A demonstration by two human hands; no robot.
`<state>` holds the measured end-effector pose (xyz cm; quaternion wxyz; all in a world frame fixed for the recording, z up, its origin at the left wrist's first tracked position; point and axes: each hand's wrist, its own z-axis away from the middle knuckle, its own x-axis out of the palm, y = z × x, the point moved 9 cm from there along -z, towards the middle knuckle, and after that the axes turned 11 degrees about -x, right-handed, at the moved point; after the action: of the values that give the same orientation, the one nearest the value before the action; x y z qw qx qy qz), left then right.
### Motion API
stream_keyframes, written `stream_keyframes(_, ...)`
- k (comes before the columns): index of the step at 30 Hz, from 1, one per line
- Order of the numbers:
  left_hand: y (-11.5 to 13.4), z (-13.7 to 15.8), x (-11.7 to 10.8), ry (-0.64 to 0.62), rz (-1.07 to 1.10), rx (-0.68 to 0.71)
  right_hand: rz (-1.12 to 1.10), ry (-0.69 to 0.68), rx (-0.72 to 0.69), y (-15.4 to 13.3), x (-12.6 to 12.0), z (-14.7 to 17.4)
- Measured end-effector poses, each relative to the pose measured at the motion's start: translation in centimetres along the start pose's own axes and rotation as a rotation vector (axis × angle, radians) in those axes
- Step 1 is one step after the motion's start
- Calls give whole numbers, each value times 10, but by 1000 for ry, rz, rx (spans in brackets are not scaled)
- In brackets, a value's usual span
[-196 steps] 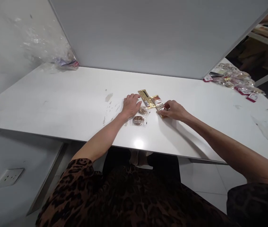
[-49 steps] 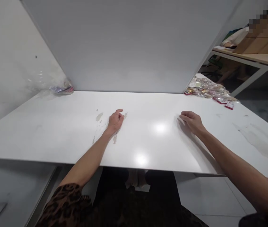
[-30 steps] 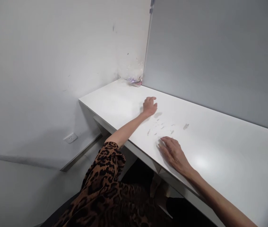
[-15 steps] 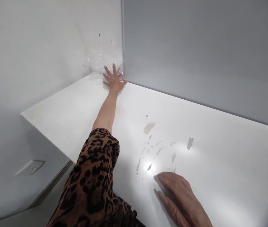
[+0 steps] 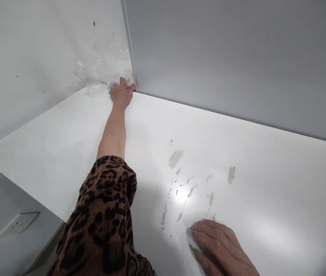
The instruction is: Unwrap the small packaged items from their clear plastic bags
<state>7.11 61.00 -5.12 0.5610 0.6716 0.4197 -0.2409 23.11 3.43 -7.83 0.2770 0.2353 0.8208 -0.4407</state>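
Observation:
My left hand (image 5: pixel 120 94) reaches to the far corner of the white tabletop (image 5: pixel 237 145). Its fingers are curled into a crumpled clear plastic bag (image 5: pixel 98 63) that lies against the wall. Purple and pink bits show by the fingers; what they belong to I cannot make out. Near the front edge, my right hand (image 5: pixel 218 243) rests on the tabletop, fingers side by side and thumb apart, with nothing visible in it.
A grey panel (image 5: pixel 237 57) stands along the back edge, meeting the white wall (image 5: pixel 36 46) at the corner. Greyish worn patches (image 5: pixel 176 158) mark the tabletop's middle. Below its left edge is a wall socket (image 5: pixel 19 224).
My left hand has gone from spread fingers to curled ones at the plastic bag. The view has shifted, and more of the bag shows. My right hand stays on the tabletop.

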Motion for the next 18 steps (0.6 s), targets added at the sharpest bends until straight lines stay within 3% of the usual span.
stream_keyframes(8, -23, 33, -26, 75, 27, -58, -74, -6, 12, -20, -10, -21)
stream_keyframes(11, -30, 58, -38, 46, 49, -16, -85, -2, -11, -22, -8, -21)
stream_keyframes(14, -27, 99, -48, -29, 82, 70, -88, 21, -22, -21, -8, -21)
stream_keyframes(18, -3, 186, -54, -161, 108, 237, -151, 39, 13, -9, -4, -18)
